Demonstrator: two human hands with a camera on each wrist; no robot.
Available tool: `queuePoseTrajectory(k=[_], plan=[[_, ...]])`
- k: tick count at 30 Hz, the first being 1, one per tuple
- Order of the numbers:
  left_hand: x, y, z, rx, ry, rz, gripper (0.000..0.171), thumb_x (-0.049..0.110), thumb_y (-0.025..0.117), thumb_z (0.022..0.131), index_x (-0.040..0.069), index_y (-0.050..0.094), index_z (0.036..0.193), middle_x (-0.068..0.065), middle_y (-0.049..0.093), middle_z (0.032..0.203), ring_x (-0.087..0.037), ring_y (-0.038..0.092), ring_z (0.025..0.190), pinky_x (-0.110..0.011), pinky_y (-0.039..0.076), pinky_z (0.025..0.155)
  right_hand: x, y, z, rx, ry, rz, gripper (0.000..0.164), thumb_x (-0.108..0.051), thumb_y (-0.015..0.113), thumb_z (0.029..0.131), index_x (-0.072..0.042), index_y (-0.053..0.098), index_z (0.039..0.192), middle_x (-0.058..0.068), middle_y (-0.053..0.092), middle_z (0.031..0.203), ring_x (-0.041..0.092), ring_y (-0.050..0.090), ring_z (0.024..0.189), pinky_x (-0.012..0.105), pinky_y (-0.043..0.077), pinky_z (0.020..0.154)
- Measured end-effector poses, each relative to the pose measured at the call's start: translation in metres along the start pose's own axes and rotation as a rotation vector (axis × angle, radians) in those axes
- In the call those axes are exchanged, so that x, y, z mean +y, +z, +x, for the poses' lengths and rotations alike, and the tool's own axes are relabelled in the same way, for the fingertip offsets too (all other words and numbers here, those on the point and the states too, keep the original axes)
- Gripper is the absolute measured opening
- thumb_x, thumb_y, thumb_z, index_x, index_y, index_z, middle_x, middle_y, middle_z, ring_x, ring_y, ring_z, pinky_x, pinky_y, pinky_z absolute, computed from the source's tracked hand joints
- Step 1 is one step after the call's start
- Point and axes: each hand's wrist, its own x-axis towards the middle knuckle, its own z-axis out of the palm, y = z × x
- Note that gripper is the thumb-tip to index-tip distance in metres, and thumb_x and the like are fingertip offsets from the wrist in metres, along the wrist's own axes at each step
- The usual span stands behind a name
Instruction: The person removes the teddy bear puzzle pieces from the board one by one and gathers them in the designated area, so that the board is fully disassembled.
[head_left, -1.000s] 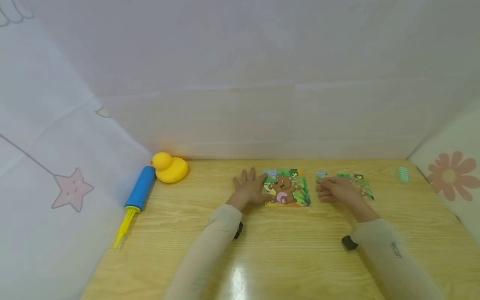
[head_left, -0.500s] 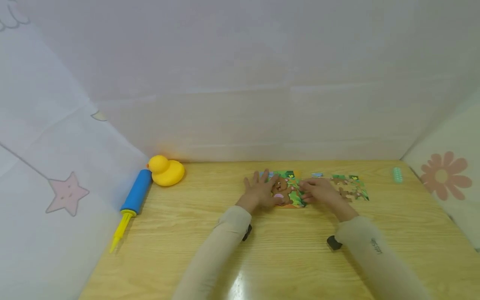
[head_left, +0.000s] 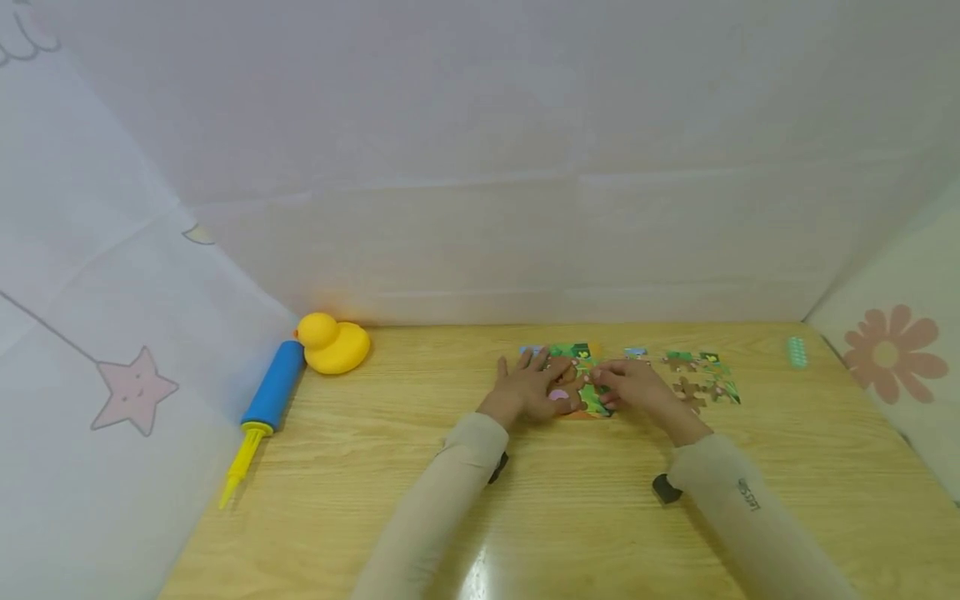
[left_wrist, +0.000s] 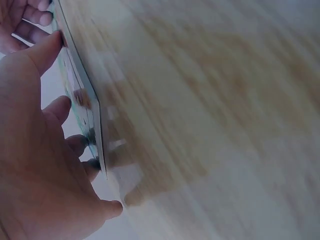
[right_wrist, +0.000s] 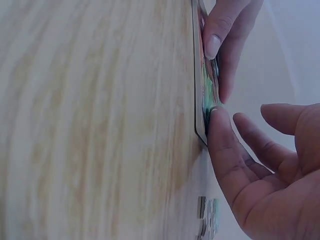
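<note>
A puzzle board (head_left: 597,407) with a printed brown bear lies flat on the table, partly covered by both hands. My left hand (head_left: 531,392) rests over its left part with fingers spread and the thumb on its near edge. From the right, my right hand (head_left: 637,390) reaches the board with bent fingers. Its fingertips pinch what looks like a puzzle piece (right_wrist: 216,82), slightly raised from the board; most of that grip is hidden. Several loose pieces lie right of the board, among them a brown one (head_left: 688,392) and a green corner (head_left: 724,392).
At the back left sits a yellow toy duck (head_left: 336,347), beside a blue hand pump (head_left: 276,385) with a yellow nozzle. A small green dotted item (head_left: 797,352) lies at the back right. Pale fabric walls (head_left: 450,250) border the wooden table (head_left: 420,375).
My right hand has moved left from the loose pieces to the board's right side, uncovering pieces there. My left hand has slid right onto the board and now covers more of the bear.
</note>
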Motion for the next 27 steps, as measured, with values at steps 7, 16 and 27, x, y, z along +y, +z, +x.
queuePoseTrajectory(k=[7, 16, 27], plan=[[-0.0019, 0.0020, 0.0009, -0.007, -0.006, 0.042, 0.078, 0.076, 0.042, 0.095, 0.045, 0.015, 0.161, 0.002, 0.003, 0.173, -0.027, 0.000, 0.161, -0.068, 0.001, 0.124, 0.0002, -0.0051, -0.0004, -0.016, -0.013, -0.034, 0.044, -0.023, 0.048, 0.108, 0.004, 0.053, 0.142, 0.027, 0.061, 0.134, 0.015, 0.070, 0.087, 0.029, 0.062, 0.078], [0.0001, 0.0011, -0.0006, -0.034, -0.022, 0.080, 0.081, 0.081, 0.036, 0.093, 0.046, 0.011, 0.161, 0.003, 0.001, 0.173, -0.027, -0.002, 0.160, -0.068, 0.001, 0.124, 0.0003, -0.0092, -0.0018, -0.053, -0.041, -0.064, 0.044, -0.021, 0.041, 0.110, 0.005, 0.049, 0.145, 0.026, 0.062, 0.133, 0.016, 0.067, 0.085, 0.032, 0.062, 0.078], [-0.0011, 0.0039, 0.0021, -0.038, -0.022, 0.084, 0.081, 0.082, 0.036, 0.092, 0.050, 0.007, 0.160, 0.004, -0.001, 0.173, -0.027, -0.002, 0.160, -0.069, 0.001, 0.124, 0.0018, -0.0053, 0.0063, -0.047, -0.084, -0.224, 0.039, -0.016, 0.048, 0.107, 0.005, 0.059, 0.138, 0.020, 0.069, 0.119, 0.015, 0.063, 0.078, 0.030, 0.060, 0.074]])
